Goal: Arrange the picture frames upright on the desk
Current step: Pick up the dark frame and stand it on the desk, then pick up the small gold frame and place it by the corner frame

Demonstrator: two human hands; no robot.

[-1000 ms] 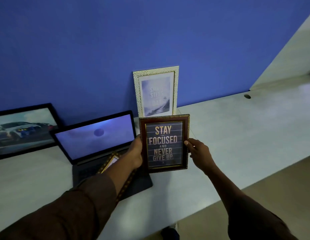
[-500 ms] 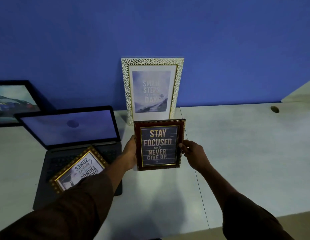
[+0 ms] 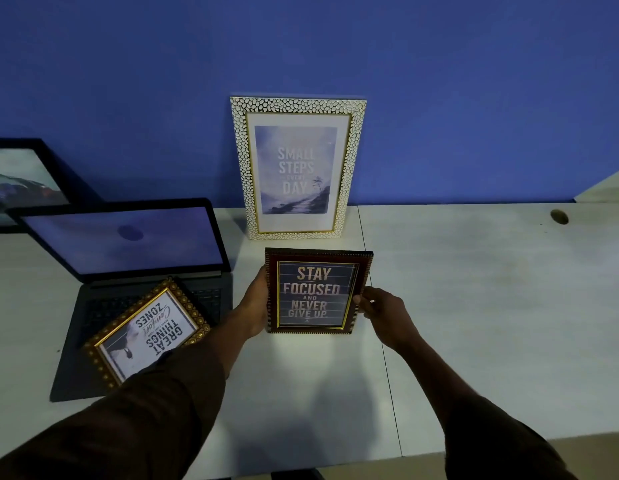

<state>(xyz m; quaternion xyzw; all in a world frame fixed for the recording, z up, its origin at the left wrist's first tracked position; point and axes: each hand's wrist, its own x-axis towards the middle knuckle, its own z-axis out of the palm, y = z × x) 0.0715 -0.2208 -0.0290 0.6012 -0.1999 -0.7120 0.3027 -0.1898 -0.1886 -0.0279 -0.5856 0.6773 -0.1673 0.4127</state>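
Observation:
A dark red frame (image 3: 316, 291) reading "Stay focused and never give up" stands upright on the white desk (image 3: 491, 289), held from both sides. My left hand (image 3: 254, 306) grips its left edge and my right hand (image 3: 380, 311) pinches its right edge. Behind it a white pebbled frame (image 3: 297, 168) reading "Small steps every day" leans upright against the blue wall. A gold ornate frame (image 3: 147, 332) lies flat and skewed on the laptop keyboard, partly hidden by my left sleeve. A black frame with a car picture (image 3: 22, 181) leans against the wall at far left.
An open dark laptop (image 3: 128, 244) sits left of centre with its screen lit. A cable hole (image 3: 559, 216) is in the desk at the far right. The desk's front edge runs along the bottom right, with floor below it.
The view has swung to face the wall squarely. Both hands keep hold of the dark red frame, which now sits lower, its bottom edge at the desk in front of the white frame.

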